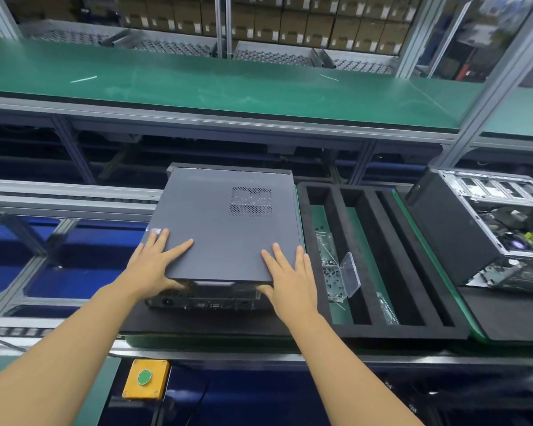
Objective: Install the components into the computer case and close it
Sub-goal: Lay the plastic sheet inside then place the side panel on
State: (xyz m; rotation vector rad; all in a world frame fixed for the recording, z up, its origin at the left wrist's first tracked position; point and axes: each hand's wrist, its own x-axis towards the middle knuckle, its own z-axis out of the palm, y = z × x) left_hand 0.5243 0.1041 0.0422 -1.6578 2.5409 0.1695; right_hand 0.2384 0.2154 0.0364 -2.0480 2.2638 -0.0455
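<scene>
As left hand [154, 262] presses, panel [222, 229] beneath

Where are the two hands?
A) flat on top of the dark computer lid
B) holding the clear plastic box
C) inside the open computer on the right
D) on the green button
A: the left hand and the right hand both lie with straight fingers on the lid, near its front edge.

The lid [216, 229] hides everything inside my case [203, 299]; the open case [490, 229] at right runs off the edge; labels on the far boxes [290, 29] are blurred.
</scene>
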